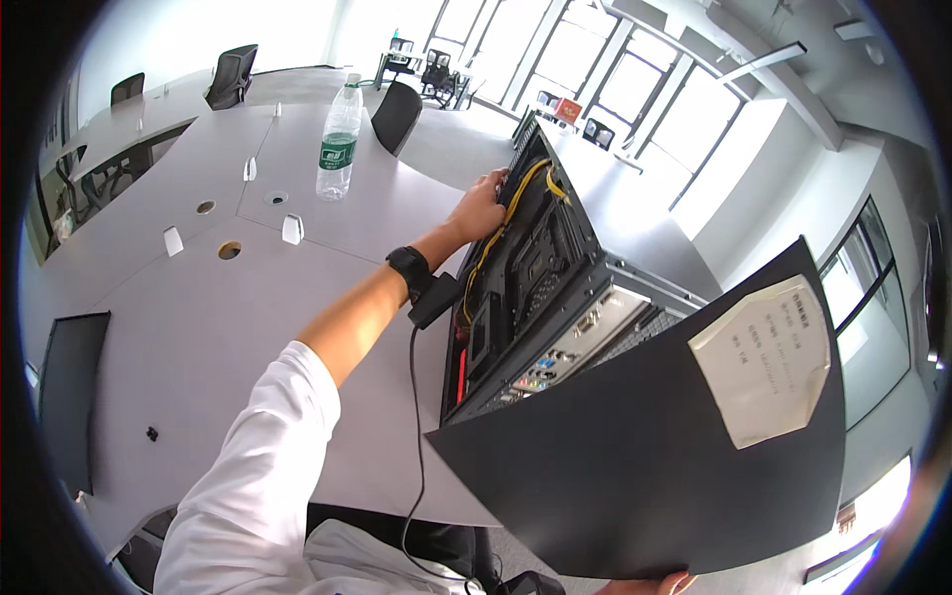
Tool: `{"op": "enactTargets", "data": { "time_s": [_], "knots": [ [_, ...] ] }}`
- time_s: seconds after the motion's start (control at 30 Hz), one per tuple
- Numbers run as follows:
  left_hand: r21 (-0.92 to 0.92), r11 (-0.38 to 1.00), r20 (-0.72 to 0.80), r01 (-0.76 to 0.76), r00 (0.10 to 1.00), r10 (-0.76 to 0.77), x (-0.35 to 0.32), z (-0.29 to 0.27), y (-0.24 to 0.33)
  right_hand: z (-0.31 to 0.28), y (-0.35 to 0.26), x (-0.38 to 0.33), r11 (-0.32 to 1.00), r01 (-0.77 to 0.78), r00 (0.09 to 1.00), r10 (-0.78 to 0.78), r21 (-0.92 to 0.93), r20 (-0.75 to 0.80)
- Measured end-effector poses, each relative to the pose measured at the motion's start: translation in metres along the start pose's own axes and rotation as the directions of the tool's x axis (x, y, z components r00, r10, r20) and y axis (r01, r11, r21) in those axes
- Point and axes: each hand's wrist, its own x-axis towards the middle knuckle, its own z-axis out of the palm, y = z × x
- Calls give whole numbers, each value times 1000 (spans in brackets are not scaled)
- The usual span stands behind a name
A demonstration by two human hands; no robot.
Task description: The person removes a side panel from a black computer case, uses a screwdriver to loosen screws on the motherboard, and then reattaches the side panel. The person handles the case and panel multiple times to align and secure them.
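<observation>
A black computer case (540, 268) stands on the table with its side uncovered, showing yellow cables (508, 220) and dark inner parts. A row of ports (555, 362) is on the end nearer to me. My left hand (481, 206) is at the case's far edge, its fingers curled against the frame. At the bottom edge, my right hand (650, 586) grips the lower rim of a large black side panel (635, 466); only part of that hand shows. The panel, tilted in front of the case, bears a cream paper label (769, 362).
On the grey table (198, 347) stand a clear bottle (338, 149) with a green label and small white dividers. A dark flat panel (71, 397) lies at the left, near a tiny black object (152, 433). A black cable (417, 426) hangs from the box at my left wrist.
</observation>
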Motion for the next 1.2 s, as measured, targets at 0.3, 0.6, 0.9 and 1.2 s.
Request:
{"op": "enactTargets", "data": {
  "time_s": [0.3, 0.6, 0.9, 1.2],
  "knots": [
    [-332, 905, 298, 266, 940, -167, 22, -13, -21, 14, 47, -2, 918, -318, 874, 187, 238, 448],
    [-327, 925, 202, 192, 971, -130, 11, -17, -30, 64, 77, -21, 891, -361, 849, 193, 274, 491],
    [-391, 912, 188, 125, 981, -54, -43, -82, -27, 103, 92, -39, 799, -512, 719, 198, 316, 666],
    [-331, 942, 187, 49, 982, 15, -111, -129, 9, 112, 85, -55, 794, -523, 724, 222, 310, 654]
  ]
}}
